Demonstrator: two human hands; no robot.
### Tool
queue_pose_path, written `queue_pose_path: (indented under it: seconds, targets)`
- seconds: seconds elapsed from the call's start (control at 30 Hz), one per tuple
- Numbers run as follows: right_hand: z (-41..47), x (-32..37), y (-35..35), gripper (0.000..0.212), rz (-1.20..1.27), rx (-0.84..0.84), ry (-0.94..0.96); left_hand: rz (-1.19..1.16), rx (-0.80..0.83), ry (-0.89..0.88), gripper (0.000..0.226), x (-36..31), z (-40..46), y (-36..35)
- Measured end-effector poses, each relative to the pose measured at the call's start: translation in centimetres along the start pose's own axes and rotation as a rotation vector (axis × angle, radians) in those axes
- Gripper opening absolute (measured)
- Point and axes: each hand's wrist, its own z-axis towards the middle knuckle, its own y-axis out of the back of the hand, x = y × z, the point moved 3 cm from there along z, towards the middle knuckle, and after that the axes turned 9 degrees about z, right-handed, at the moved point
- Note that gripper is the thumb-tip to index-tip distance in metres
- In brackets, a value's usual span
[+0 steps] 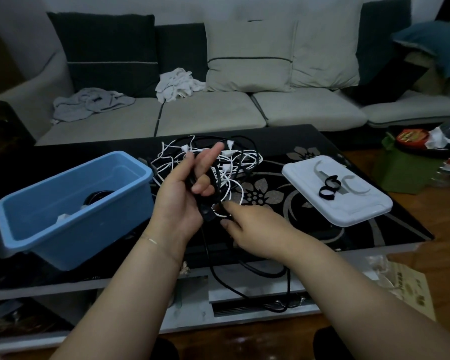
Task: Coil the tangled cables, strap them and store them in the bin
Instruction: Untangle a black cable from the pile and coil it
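My left hand (185, 193) is raised over the table's middle and grips a black cable (218, 276), whose loose length hangs in loops past the front edge of the table. My right hand (255, 227) pinches the same cable just below the left hand. Behind both hands lies a tangle of white and black cables (234, 159). The blue bin (70, 203) stands at the left with a coiled black cable (98, 197) inside. Black straps (329, 189) rest on the white lid (348, 211) at the right.
The work surface is a black glass coffee table (309, 229) with a flower pattern. A sofa (208, 113) with cushions and crumpled cloths stands behind it. A green box (400, 170) with packets sits on the floor at the right.
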Motion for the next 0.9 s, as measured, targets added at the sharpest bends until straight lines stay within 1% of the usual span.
queue_pose_path:
  seconds: [0.03, 0.1, 0.17, 0.2, 0.27, 0.3, 0.33, 0.43, 0.53, 0.6, 0.63, 0.73, 0.83, 0.9]
  targets:
    - [-0.1, 0.2, -0.1, 0.035, -0.028, 0.004, 0.016, 0.094, -0.011, -0.050, 0.027, 0.0, -0.1, -0.1]
    - [-0.2, 0.5, -0.5, 0.040, -0.057, 0.037, 0.035, 0.379, -0.064, -0.182, 0.030, -0.2, -0.3, -0.3]
    - [-0.3, 1.0, -0.6, 0.036, -0.018, 0.055, 0.039, 0.650, -0.115, -0.299, 0.030, -0.3, -0.4, -0.5]
    - [-0.3, 1.1, -0.5, 0.032, 0.017, 0.054, 0.039, 0.727, -0.119, -0.328, 0.029, -0.3, -0.5, -0.7]
    - [-0.2, 1.1, -0.2, 0.025, 0.060, 0.047, 0.039, 0.833, -0.089, -0.349, 0.016, -0.2, -0.7, -0.7]
    - [-0.2, 1.1, 0.0, 0.024, 0.065, 0.043, 0.036, 0.895, -0.074, -0.359, 0.009, 0.0, -0.7, -0.7]
    - [-0.2, 1.0, 0.1, 0.025, 0.064, 0.047, 0.034, 0.987, -0.065, -0.382, 0.007, 0.2, -0.6, -0.6]
    - [-0.2, 0.7, 0.2, 0.030, 0.091, 0.062, 0.030, 1.408, -0.043, -0.508, 0.022, 0.8, -0.6, -0.4]
    - [-0.4, 0.7, 0.8, 0.021, 0.106, 0.075, 0.011, 1.721, -0.020, -0.588, 0.026, 1.2, -0.9, -0.8]
    - [-0.6, 0.5, 1.5, 0.011, 0.095, 0.086, -0.012, 1.858, -0.007, -0.554, 0.029, 1.3, -0.9, -1.0]
    - [-0.8, 0.5, 1.9, 0.010, 0.089, 0.088, -0.017, 1.906, 0.004, -0.531, 0.031, 1.3, -0.8, -1.0]
    - [-0.9, 0.1, 2.7, 0.019, 0.054, 0.082, -0.030, 1.987, 0.048, -0.479, 0.033, 1.4, -0.4, -0.7]
    - [-0.8, -0.9, 3.3, 0.018, 0.009, 0.009, -0.052, 2.027, 0.137, -0.337, 0.042, 2.0, 0.0, -0.4]
    - [-0.9, -1.2, 3.7, 0.019, -0.015, -0.008, -0.043, 2.005, 0.217, -0.217, 0.049, 2.4, 0.1, -0.2]
